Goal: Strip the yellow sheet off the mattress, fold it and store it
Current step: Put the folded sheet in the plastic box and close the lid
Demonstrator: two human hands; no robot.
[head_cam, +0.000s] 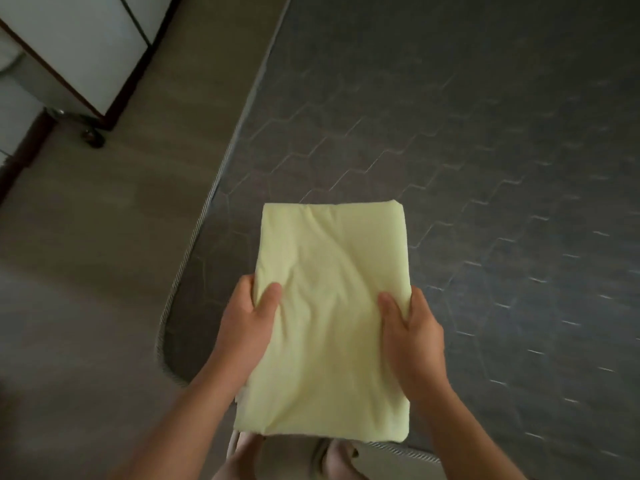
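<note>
The yellow sheet (329,323) is folded into a thick rectangular bundle and held flat above the near corner of the bare dark grey mattress (485,150). My left hand (246,327) grips its left edge, thumb on top and fingers underneath. Along the right edge my right hand (412,341) holds it the same way. The mattress has a hexagon quilt pattern and a striped piped edge. No sheet lies on it.
A grey-brown floor (86,271) runs along the mattress's left side. A white cabinet (79,46) with dark trim and small round feet stands at the top left. My feet in sandals (332,459) show below the bundle.
</note>
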